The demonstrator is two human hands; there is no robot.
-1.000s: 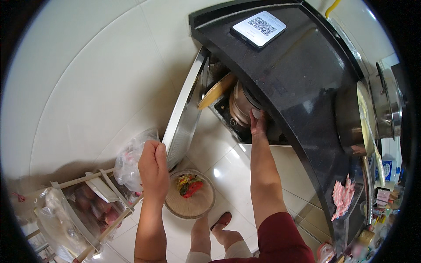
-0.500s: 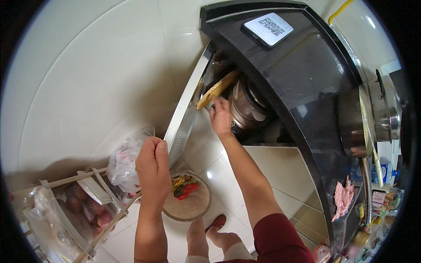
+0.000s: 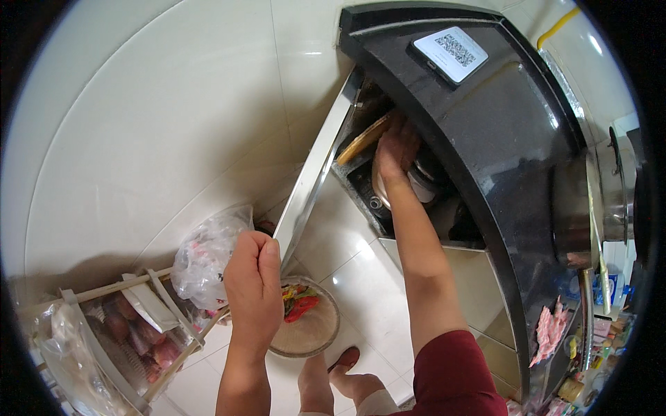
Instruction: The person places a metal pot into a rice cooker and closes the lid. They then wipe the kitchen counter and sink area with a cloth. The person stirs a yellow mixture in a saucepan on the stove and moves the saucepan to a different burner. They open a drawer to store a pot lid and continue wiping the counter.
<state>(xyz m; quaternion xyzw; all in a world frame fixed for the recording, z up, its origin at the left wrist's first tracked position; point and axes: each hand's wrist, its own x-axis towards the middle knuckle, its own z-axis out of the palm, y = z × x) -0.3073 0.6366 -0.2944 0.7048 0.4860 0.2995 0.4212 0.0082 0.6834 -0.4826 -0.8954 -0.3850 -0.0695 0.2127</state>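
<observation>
My left hand point(image 3: 254, 281) is closed around the edge of a white cabinet door point(image 3: 316, 166), which stands swung out from under the black counter. Inside the cabinet my right hand point(image 3: 397, 149) reaches in with its fingers stretched out, beside a round yellowish board point(image 3: 364, 141) that leans on edge. My wrist passes over a metal pot point(image 3: 380, 184) with a dark, shiny top, hiding part of it. The fingertips lie in shadow, and whether they touch the board is hard to make out.
A phone point(image 3: 452, 55) lies on the black counter point(image 3: 485, 132). A bin point(image 3: 305, 333) holding scraps stands on the floor below. At left are a rack point(image 3: 125, 284) of bagged produce and a plastic bag point(image 3: 211, 256). Raw meat point(image 3: 549, 333) rests at the counter's right.
My right hand has moved deeper into the cabinet, from the board's lower edge up past the pot. My left hand keeps its hold on the door. The whole view has shifted slightly.
</observation>
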